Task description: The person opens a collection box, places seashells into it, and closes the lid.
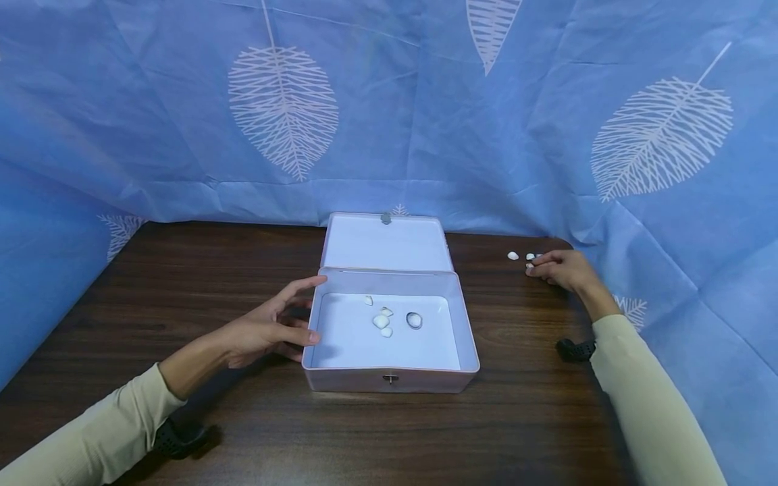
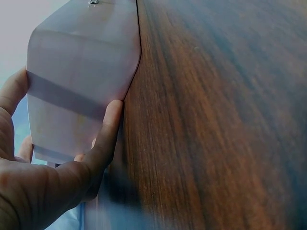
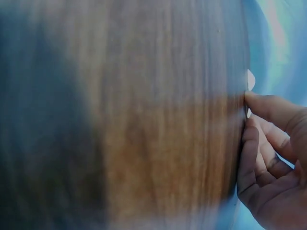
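Observation:
An open pale metal box (image 1: 392, 380) stands mid-table with its lid (image 1: 385, 244) tipped back. Inside lie several small white seashells (image 1: 381, 321) and a ring-shaped item (image 1: 414, 320). My left hand (image 1: 267, 331) rests against the box's left side, fingers spread, thumb and index fingertips at the rim. In the left wrist view, fingers of that hand touch the box's wall (image 2: 72, 96). Far to the right, my right hand (image 1: 565, 270) has thumb and index fingertips around a small white seashell (image 1: 529, 268). That shell is partly hidden by the fingers in the right wrist view.
More white seashells (image 1: 513, 256) lie beside the right hand near the table's back right corner. A dark wood table (image 1: 243, 418) carries everything. Blue leaf-printed cloth (image 1: 389, 101) hangs behind and along the sides. Black wrist devices (image 1: 574, 349) sit under both sleeves.

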A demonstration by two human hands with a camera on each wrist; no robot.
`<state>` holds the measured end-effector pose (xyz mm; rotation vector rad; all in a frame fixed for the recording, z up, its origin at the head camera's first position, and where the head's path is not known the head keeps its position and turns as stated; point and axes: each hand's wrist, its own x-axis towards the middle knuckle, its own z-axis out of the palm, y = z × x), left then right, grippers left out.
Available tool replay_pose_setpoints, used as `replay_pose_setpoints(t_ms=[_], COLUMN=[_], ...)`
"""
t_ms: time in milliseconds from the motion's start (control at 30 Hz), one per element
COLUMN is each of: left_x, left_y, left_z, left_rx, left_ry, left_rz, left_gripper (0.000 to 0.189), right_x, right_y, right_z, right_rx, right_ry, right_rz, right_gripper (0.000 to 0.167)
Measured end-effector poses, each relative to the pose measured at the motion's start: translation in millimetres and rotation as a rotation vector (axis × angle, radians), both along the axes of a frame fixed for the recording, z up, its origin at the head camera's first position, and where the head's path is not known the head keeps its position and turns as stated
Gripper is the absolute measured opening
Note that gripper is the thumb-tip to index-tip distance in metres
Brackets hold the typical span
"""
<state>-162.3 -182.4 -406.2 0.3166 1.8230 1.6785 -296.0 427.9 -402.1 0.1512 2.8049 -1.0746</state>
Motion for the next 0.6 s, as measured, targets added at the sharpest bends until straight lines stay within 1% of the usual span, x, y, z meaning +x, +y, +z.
replay_pose_setpoints(t_ms=[100,200,433,600], left_x=[0.1,0.3,0.3,0.2], left_y=[0.1,-0.4,-0.2,-0.1], left_z=[0.0,0.3,1.4,1.7], left_rx=[-0.001,0.007,0.022,0.014], left_ry=[0.001,-0.002,-0.004,-0.005], left_rz=[0.000,-0.002,-0.007,-0.003], left_gripper=[0.110,0.110,0.110,0.110], right_x=[-0.5,-1.0,5.3,9.7], right_y=[0,0,-4,-10], right_z=[-0.5,-1.7,-0.7,-0.3], right_rx=[0.017,0.049,0.115,0.087], right_ry=[0.002,0.009,0.070,0.077], right_rz=[0.011,0.016,0.025,0.036], right_gripper=[0.045,0.044,0.045,0.047])
